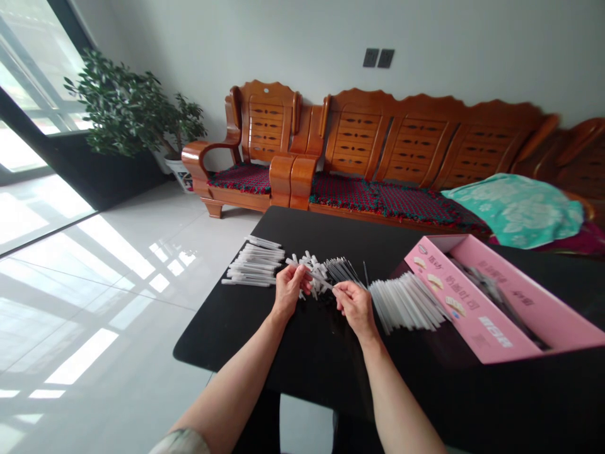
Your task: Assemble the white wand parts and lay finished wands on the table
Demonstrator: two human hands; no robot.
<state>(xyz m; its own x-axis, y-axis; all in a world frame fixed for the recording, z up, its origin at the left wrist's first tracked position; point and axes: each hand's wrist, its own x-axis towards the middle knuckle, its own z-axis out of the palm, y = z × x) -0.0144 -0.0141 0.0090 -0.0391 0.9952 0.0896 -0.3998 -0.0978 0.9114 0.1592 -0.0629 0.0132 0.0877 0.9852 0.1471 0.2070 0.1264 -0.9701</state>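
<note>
Head view on my feed: my left hand and right hand both pinch one slim white plastic tube, its long axis slanting down rightward between them above the black bench.

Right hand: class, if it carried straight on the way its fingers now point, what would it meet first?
Probably the white stick held by the left hand, right at the fingertips of the right hand. The heap of white pieces lies beyond, though depth is hard to judge from this view.

We look forward and down from head height; our left hand and right hand sit near, over the black bench.
</note>
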